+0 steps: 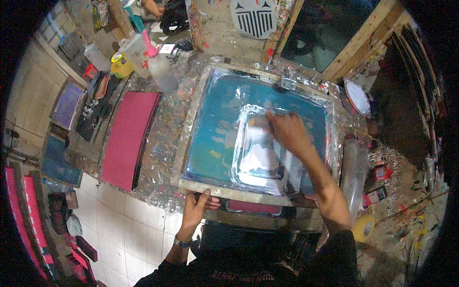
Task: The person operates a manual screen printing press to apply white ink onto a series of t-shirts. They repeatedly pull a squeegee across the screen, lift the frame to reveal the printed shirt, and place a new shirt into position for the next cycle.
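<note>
A printing screen (203, 148) with blue-green mesh and a pale, paint-stained frame lies on the worktable. White ink (260, 160) is spread over a rounded rectangle in its middle. Above the upper part of this patch is my right hand (289, 131), fingers curled and blurred by motion. They close around something that I cannot make out. At the front left corner of the screen is my left hand (200, 206), its thumb against the frame edge and its fingers stretched out just below. A pink panel (253, 206) shows partly under the screen's front edge; the rest of it is hidden.
Left of the screen lies a stack of dark pink sheets (129, 138) on the paint-spotted table (165, 119). Bottles (162, 71) and a yellow container (122, 66) stand behind it. At right are a clear roll (355, 177), a tape roll (364, 228) and a round white-filled tub (357, 98).
</note>
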A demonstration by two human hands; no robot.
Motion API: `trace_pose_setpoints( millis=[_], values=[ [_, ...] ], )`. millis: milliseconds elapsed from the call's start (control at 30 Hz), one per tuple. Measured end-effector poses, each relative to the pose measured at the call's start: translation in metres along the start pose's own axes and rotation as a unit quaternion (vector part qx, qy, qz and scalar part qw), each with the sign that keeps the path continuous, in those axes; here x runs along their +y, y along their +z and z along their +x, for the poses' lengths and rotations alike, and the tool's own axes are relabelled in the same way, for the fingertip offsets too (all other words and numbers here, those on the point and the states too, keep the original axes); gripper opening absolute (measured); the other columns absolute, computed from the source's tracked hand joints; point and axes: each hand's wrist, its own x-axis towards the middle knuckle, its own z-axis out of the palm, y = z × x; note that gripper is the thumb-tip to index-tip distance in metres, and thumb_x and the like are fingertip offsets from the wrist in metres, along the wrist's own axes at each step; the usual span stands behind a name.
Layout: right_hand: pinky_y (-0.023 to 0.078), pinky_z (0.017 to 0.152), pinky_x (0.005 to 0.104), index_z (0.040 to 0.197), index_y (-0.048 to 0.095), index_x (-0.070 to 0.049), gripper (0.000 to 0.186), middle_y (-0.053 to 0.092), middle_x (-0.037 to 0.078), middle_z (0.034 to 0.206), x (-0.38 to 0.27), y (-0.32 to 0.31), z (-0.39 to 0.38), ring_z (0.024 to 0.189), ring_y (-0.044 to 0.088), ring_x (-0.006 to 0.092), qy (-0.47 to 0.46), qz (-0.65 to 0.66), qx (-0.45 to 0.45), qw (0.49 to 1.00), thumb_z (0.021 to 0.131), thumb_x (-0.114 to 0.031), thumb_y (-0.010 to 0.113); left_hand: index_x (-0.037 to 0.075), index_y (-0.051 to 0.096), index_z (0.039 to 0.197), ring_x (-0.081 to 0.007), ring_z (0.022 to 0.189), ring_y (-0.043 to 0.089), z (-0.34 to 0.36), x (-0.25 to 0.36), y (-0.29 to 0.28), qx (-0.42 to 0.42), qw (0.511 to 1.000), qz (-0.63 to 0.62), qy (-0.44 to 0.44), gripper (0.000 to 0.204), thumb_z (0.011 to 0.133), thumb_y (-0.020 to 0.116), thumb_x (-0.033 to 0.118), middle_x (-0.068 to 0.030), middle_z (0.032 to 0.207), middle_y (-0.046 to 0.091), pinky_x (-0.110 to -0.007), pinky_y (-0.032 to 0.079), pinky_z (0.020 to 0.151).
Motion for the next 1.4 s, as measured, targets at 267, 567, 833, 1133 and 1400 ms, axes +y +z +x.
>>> trace_pose_setpoints(
  millis=[267,567,833,1133,1400],
  values=[
    [0.057,0.062,0.0473,0.114,0.057,-0.011,0.028,0.069,0.011,0.087,-0.073,-0.004,-0.079,0.077,0.072,0.0364,-0.103,0.075,-0.013,0.992,0.088,-0.015,0.066,-0.008,0.044,0.121,-0.0289,0.076,0.076,-0.007,-0.006,0.005,0.032,0.999,0.003,0.015,0.038,0.107,0.059,0.024,-0.0224,0.092,0.073,-0.039,0.064,0.067],
    [0.054,0.060,0.0528,0.113,0.057,-0.010,0.031,0.073,0.020,0.087,-0.008,-0.001,-0.014,0.072,0.071,0.0428,-0.003,0.070,-0.024,0.997,0.096,-0.034,0.066,-0.010,0.048,0.118,-0.0303,0.077,0.077,0.000,0.002,0.007,0.011,1.000,0.004,0.000,0.039,0.107,0.059,0.026,-0.0227,0.092,0.074,-0.038,0.064,0.066],
    [0.055,0.059,0.0482,0.108,0.056,-0.009,0.022,0.070,0.014,0.086,-0.081,-0.002,-0.092,0.070,0.072,0.0364,0.041,0.070,-0.019,0.996,0.090,-0.018,0.065,-0.009,0.046,0.121,-0.0314,0.080,0.076,-0.015,0.005,0.008,0.029,1.000,0.012,0.002,0.041,0.107,0.059,0.027,-0.0249,0.095,0.072,-0.040,0.064,0.069],
    [0.058,0.080,0.0465,0.111,0.058,-0.008,0.038,0.064,0.011,0.096,-0.133,-0.023,-0.150,0.092,0.071,0.0288,0.035,0.081,-0.031,0.996,0.087,-0.034,0.074,0.000,0.049,0.113,-0.0245,0.067,0.071,-0.001,-0.013,0.005,0.055,0.996,-0.003,0.065,0.037,0.104,0.064,0.033,-0.0170,0.082,0.069,-0.033,0.058,0.060],
    [0.040,0.083,0.0493,0.095,0.063,-0.008,0.061,0.061,0.010,0.087,-0.119,-0.113,-0.120,0.086,0.062,0.0311,0.127,-0.034,0.344,0.930,0.078,-0.065,0.076,0.003,0.046,0.114,-0.0202,0.065,0.067,-0.046,0.105,0.039,0.026,0.960,-0.002,0.278,0.031,0.105,0.063,0.027,-0.0127,0.079,0.066,-0.032,0.054,0.059]
  ],
)
